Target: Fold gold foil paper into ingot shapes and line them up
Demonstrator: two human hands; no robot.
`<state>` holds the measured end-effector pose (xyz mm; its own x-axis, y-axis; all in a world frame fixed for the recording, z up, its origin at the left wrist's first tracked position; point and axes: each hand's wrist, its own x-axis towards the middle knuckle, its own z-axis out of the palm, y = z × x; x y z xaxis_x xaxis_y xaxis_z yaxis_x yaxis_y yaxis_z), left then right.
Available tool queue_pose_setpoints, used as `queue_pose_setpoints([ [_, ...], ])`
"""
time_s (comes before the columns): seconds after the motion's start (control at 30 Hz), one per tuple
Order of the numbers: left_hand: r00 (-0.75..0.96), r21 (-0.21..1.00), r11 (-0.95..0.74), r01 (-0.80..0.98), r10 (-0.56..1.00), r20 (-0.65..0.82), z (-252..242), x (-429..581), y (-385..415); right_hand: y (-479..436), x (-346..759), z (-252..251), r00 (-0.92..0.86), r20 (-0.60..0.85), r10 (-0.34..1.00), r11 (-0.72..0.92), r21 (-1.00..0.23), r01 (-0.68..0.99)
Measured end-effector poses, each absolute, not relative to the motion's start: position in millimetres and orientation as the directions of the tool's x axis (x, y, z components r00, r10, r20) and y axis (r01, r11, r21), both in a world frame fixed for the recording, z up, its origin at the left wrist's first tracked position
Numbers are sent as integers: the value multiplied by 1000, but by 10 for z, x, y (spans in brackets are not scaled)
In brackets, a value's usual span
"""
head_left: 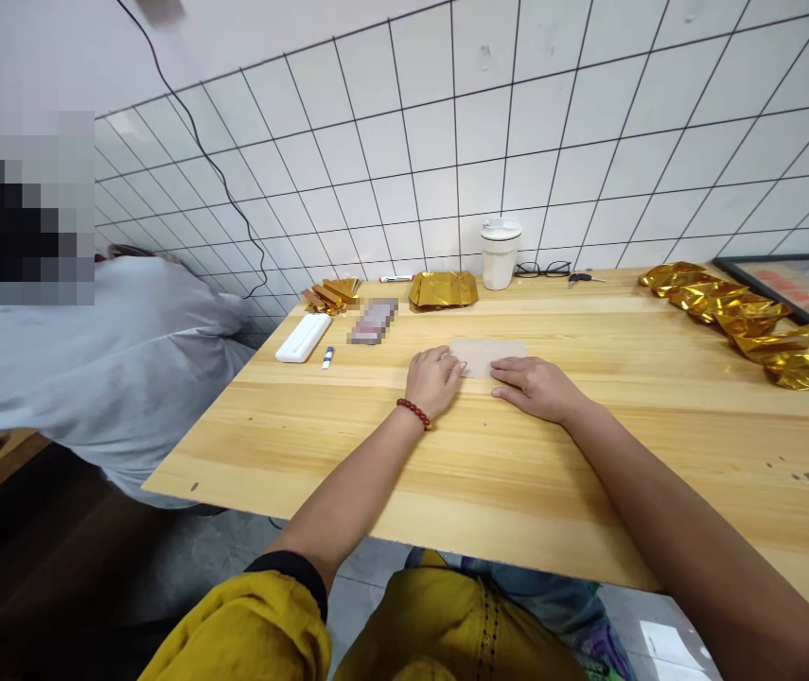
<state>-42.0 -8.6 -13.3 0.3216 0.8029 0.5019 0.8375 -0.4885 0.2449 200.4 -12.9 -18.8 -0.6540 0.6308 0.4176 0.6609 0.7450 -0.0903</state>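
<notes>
A pale beige sheet of paper [479,355] lies flat on the wooden table [376,454] in front of me. My left hand [434,380] rests on its left end, fingers stretched over the edge, a dark red bead bracelet round the wrist. On the right end lies my right hand [536,386], palm down with its fingers extended. Both hands press on the paper rather than grip it. Behind the paper stands a folded gold foil piece [443,290], apart from my hands.
Along the back are a white lidded cup [500,255], glasses [544,270], keys [585,278] and a marker [396,279]. Gold foil strips [333,295], a white power bank [304,338] and a small blue-white stick [328,357] lie left. Gold foil shapes [745,317] line the right. A person [106,359] sits left.
</notes>
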Motion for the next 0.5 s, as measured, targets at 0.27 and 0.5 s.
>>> queue_pose_setpoints([
  [0.27, 677, 187, -779, 599, 617, 401, -136, -371, -112, -139, 1988, -178, -653, 421, 630, 742, -79, 665],
  [0.5, 665, 208, -769, 605, 632, 398, -142, -380, -101, -162, 2012, -148, -493, 460, 738, 586, -76, 807],
])
